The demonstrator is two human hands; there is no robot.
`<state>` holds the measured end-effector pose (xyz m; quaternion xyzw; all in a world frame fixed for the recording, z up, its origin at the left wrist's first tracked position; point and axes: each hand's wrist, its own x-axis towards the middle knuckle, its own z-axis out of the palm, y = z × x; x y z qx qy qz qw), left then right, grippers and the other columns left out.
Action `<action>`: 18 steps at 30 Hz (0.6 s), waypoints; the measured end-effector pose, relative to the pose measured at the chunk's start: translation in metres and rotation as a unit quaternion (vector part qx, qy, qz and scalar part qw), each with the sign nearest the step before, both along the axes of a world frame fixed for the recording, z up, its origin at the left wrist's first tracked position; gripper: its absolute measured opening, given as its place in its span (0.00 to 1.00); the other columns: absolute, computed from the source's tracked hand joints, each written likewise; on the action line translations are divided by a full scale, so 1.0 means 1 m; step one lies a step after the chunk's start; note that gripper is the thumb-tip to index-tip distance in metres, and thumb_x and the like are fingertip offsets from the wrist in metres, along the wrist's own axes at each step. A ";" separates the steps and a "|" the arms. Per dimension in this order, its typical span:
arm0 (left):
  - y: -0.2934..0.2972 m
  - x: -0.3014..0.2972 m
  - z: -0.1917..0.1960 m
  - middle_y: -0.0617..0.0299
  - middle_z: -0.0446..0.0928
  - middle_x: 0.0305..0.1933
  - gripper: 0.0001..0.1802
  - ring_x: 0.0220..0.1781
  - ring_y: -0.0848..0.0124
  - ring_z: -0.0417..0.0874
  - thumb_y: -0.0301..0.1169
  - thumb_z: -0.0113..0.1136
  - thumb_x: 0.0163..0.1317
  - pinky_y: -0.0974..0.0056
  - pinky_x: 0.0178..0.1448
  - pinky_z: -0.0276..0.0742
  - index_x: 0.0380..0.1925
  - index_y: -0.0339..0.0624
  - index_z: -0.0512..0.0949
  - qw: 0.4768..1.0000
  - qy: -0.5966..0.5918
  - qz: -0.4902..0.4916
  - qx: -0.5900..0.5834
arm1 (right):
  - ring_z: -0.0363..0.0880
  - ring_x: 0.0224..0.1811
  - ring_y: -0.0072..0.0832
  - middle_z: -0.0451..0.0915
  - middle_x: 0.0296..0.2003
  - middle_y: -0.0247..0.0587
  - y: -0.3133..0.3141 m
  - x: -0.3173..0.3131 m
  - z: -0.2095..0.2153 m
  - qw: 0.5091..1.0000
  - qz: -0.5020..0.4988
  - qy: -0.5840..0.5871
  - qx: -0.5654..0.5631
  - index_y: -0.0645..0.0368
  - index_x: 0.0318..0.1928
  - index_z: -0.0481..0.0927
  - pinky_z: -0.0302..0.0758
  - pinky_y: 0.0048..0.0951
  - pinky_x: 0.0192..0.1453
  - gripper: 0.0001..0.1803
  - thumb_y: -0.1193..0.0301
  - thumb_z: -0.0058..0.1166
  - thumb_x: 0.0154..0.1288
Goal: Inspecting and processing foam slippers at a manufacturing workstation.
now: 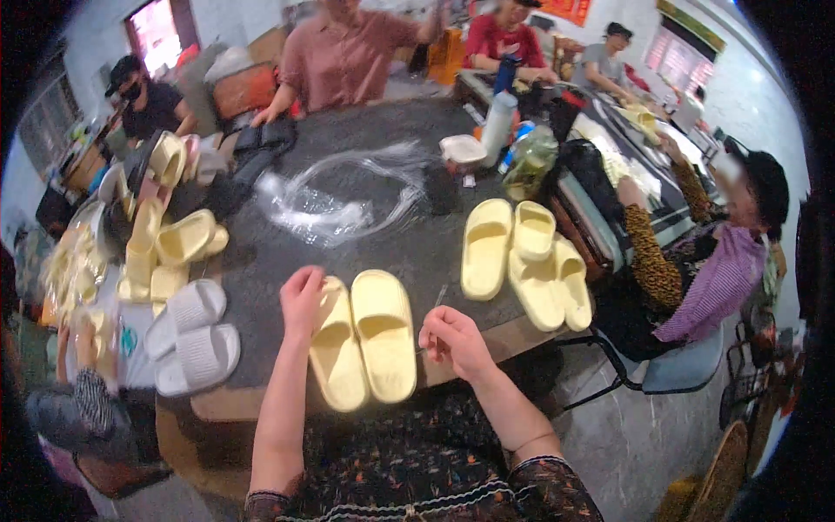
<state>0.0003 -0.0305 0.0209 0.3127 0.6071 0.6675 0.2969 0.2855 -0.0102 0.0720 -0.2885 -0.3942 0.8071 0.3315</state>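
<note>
Seen from above, a person sits at a dark table [417, 252] with 2 pale yellow slide sandals [365, 348] lying side by side at its near edge, soles down, toes pointing away. The left hand [302, 300] rests curled on the inner edge of the left sandal, fingers bent over its strap; whether it truly grips or only touches, I cannot tell. The right hand [454, 342] sits just right of the pair, pinched shut around a thin metal tool [435, 306], apparently a small blade or pick.

The sandals look like thick moulded foam: probably light, soft, springy and matte, so not slippery. The broad strap or the sidewall seems the surest place to hold.

Further right lies a stack of more yellow sandals [522, 257]; to the left, 2 white sandals [193, 335]. Clear plastic wrap [339, 196] sprawls mid-table. Other people sit around.
</note>
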 end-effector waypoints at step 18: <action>0.049 0.019 -0.012 0.51 0.81 0.33 0.11 0.35 0.60 0.81 0.35 0.59 0.58 0.60 0.42 0.75 0.36 0.38 0.80 0.905 0.330 -0.246 -0.105 | 0.54 0.16 0.14 0.60 0.20 0.24 0.003 -0.108 -0.064 0.921 0.034 0.056 -0.384 0.55 0.29 0.66 0.50 0.17 0.16 0.09 0.73 0.36 0.69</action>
